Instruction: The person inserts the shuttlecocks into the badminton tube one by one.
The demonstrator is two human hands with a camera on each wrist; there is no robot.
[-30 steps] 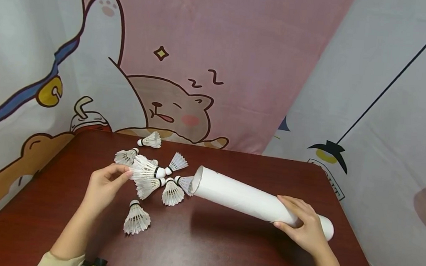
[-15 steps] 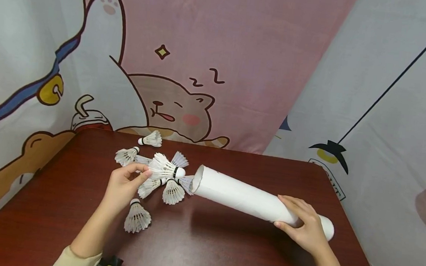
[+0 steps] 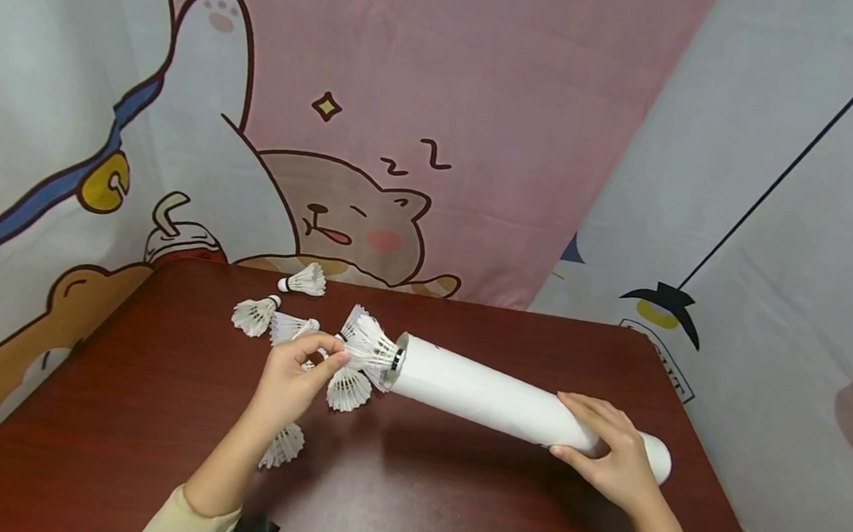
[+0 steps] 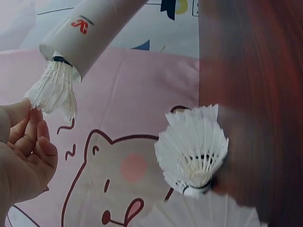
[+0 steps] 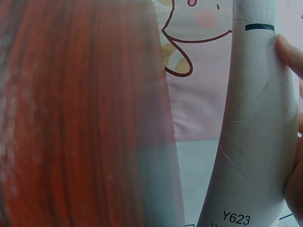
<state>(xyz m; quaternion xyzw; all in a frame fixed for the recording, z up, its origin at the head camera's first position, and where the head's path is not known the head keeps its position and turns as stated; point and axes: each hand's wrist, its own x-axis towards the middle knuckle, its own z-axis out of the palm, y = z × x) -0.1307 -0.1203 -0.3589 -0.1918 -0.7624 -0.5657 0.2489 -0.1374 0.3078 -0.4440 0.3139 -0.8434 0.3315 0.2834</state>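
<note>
My left hand (image 3: pixel 299 377) pinches a white feather shuttlecock (image 3: pixel 373 345) by the edge of its skirt. The cork end of that shuttlecock is at the mouth of a white cardboard tube (image 3: pixel 484 387); in the left wrist view the shuttlecock (image 4: pixel 54 90) has its cork inside the rim, feathers outside. My right hand (image 3: pixel 611 447) grips the tube near its far right end, thumb on the near side and fingers over the top. The tube is tilted slightly, open mouth to the left. In the right wrist view the tube (image 5: pixel 255 118) shows printed text.
Several loose shuttlecocks lie at the table's left: one at the back (image 3: pixel 303 279), a shuttlecock at far left (image 3: pixel 255 315), a shuttlecock below the mouth (image 3: pixel 348 389) and one partly behind the left arm (image 3: pixel 283 445). The dark red table (image 3: pixel 453 502) meets a cartoon-printed cloth (image 3: pixel 482 137).
My left hand has carried the shuttlecock rightward from above the pile, and its cork has entered the tube's mouth. The right hand and tube have stayed almost still.
</note>
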